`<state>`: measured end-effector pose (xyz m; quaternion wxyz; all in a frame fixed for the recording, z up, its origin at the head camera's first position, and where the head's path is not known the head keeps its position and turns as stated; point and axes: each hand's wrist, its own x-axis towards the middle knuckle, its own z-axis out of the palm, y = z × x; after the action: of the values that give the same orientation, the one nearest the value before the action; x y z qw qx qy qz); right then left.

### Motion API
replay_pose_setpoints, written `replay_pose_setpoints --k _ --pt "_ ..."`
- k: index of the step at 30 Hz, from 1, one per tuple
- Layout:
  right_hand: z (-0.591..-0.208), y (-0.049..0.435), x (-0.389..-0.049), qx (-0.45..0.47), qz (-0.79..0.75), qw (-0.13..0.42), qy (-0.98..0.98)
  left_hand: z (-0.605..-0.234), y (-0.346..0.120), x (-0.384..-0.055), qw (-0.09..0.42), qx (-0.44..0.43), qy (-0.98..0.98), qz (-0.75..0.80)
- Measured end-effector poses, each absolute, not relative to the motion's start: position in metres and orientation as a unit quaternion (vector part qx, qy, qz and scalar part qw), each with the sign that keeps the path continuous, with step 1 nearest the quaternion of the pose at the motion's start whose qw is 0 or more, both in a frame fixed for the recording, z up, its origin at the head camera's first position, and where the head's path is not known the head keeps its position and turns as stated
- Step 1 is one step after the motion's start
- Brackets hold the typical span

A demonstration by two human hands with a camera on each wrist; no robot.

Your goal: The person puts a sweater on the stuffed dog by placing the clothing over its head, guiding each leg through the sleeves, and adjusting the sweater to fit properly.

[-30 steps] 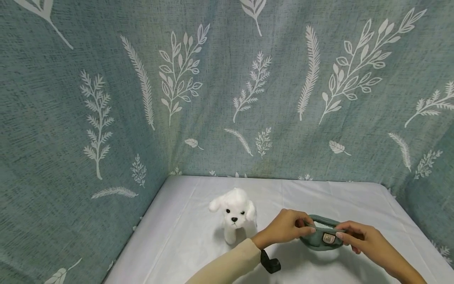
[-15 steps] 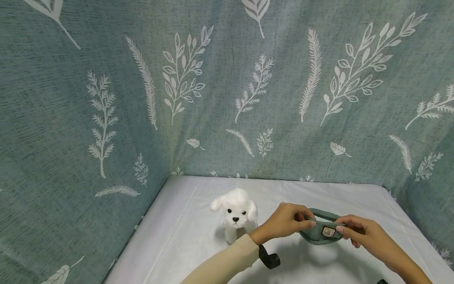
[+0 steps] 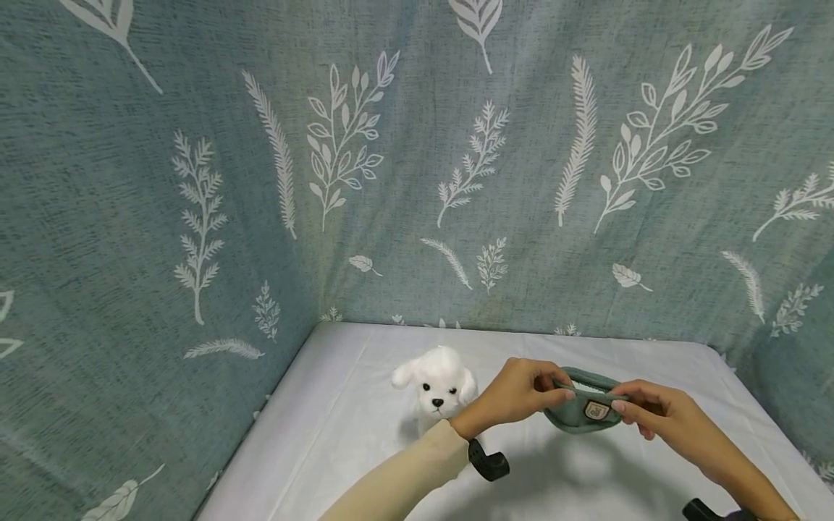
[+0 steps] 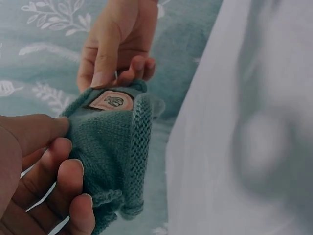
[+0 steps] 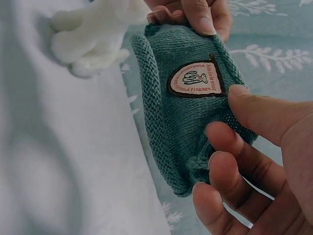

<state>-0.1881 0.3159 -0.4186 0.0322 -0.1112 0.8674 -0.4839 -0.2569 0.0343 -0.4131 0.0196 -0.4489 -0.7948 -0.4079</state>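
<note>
A small green knit sweater [image 3: 573, 415] with a rolled hem hangs above the table between my two hands. My left hand [image 3: 517, 391] pinches its upper edge at the left, thumb on the near side. At the opposite end, my right hand [image 3: 661, 411] pinches the same edge between thumb and fingers. The opening faces up and is held stretched. A pale patch with a dark border [image 5: 196, 79] shows on the knit, nearer the right hand. Left of the hands a white plush dog [image 3: 438, 380] stands facing me, its lower body partly hidden behind my left wrist.
The table [image 3: 352, 405] has a white cloth cover. Green leaf-patterned curtains [image 3: 404, 181] rise behind it and along both sides. A black camera mount [image 3: 489, 462] sits on my left wrist, and another black mount [image 3: 710, 510] shows at the right wrist.
Both hands have lifted the sweater a little higher and slightly toward the left, keeping their pinch on it. The plush dog keeps its place while the head view shifts slightly.
</note>
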Motion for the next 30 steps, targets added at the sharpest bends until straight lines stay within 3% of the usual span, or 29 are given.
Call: replay_pose_setpoints --k 30 --pt "-0.388 0.284 -0.208 -0.152 -0.468 0.006 0.870 -0.386 0.000 -0.264 0.060 -0.432 -0.797 -0.418"
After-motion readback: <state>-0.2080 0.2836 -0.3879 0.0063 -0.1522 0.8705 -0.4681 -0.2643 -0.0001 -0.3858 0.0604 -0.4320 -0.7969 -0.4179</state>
